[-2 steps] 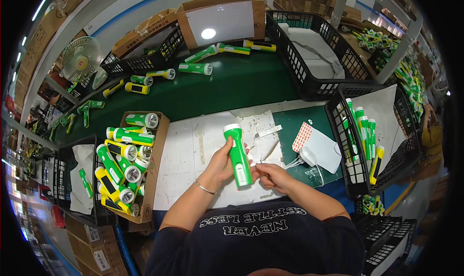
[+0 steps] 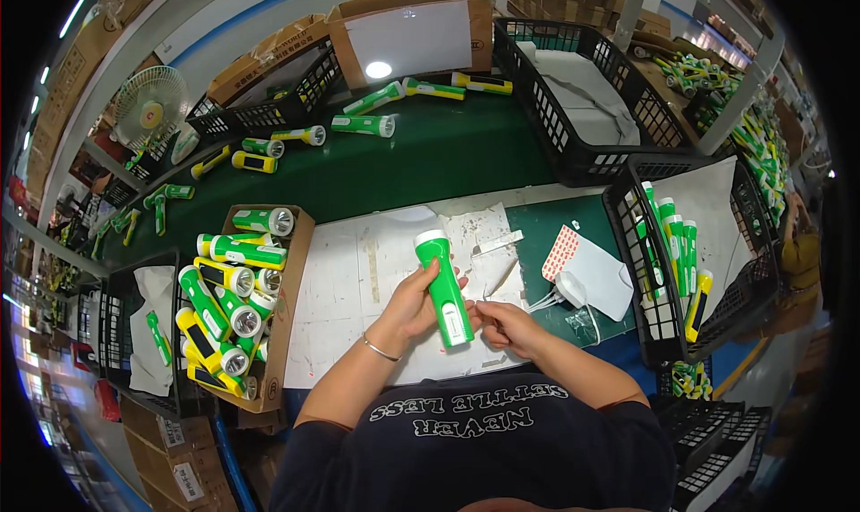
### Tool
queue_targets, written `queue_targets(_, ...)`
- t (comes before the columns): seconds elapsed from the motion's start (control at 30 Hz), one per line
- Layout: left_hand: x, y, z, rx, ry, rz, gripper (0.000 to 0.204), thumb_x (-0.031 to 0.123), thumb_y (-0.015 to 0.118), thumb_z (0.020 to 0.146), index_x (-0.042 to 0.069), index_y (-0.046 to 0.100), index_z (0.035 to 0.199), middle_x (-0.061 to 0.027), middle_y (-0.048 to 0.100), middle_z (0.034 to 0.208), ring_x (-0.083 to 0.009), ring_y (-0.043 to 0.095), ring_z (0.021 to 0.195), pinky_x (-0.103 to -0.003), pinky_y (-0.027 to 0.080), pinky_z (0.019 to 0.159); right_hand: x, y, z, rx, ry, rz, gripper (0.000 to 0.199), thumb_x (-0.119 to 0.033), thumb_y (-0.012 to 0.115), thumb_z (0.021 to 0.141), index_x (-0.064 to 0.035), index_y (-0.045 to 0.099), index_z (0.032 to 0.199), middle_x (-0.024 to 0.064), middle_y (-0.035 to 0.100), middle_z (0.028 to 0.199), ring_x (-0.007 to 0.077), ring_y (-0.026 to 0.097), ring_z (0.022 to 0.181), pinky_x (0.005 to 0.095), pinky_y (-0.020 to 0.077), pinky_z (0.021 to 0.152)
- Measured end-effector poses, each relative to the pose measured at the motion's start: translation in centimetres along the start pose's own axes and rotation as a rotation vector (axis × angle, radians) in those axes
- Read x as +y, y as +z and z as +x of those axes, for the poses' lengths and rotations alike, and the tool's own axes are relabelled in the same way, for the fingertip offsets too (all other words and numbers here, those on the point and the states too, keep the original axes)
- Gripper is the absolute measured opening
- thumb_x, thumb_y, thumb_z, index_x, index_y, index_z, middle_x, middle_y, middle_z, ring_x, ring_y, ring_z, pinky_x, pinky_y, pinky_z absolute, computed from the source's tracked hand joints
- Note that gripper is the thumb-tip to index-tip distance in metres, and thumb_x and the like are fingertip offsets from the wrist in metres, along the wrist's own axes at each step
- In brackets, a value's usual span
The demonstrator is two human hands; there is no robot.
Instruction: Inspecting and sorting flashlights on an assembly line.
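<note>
Green-topped workbench (image 2: 430,167), white paper sheet (image 2: 345,288) at its near edge. I logged one green torch (image 2: 443,288), white head and white label, upright over the sheet: left hand (image 2: 408,308) wrapped closed around its body, right hand (image 2: 503,324) pinching its lower end.

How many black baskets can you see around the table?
5: one basket at the back right, one right of the hands, one at the back left, one far left, one at the lower right. Others may be hidden.
</note>
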State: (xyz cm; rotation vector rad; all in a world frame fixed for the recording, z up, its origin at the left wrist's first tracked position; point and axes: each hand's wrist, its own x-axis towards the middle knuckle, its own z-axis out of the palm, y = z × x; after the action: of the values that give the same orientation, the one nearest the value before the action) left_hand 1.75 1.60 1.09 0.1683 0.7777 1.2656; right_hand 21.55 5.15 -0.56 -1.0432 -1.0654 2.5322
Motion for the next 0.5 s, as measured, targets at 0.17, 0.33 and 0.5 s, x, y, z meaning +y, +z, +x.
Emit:
queue_targets(0.17,0.01,0.35,-0.54,0.029,0.008,0.076,0.041,0.037,0.049,0.092,0.006,0.047,0.118,-0.0077,0.053,0.098,-0.0162,0.054,0.081,-0.031,0.050,0.064,0.36,-0.09,0.15,-0.101,-0.076,-0.017,0.039,-0.030,0.037,0.096,0.0014,0.056,0.108,0.0040,0.058,0.079,0.0048,0.030,0.040,0.0207,0.0237,0.037)
queue_targets(0.33,-0.32,0.14,-0.47,-0.039,0.030,0.102,0.041,0.037,0.049,0.092,0.004,0.048,0.117,-0.0074,0.054,0.095,-0.0153,0.055,0.075,-0.028,0.049,0.059,0.62,-0.34,0.18,-0.043,-0.136,-0.116,0.038,-0.030,0.037,0.096,0.0004,0.056,0.110,0.0042,0.058,0.079,0.0051,0.033,0.043,0.0206,0.0264,0.040)
queue_targets(0.5,-0.51,0.17,-0.65,-0.081,0.042,0.051,0.037,0.035,0.050,0.092,0.004,0.048,0.113,-0.0085,0.054,0.091,-0.0161,0.055,0.072,-0.030,0.050,0.058,0.63,-0.19,0.30,-0.039,-0.183,-0.191,0.037,-0.028,0.039,0.096,0.0006,0.055,0.112,0.0037,0.058,0.081,0.0059,0.038,0.049,0.0197,0.0313,0.045)
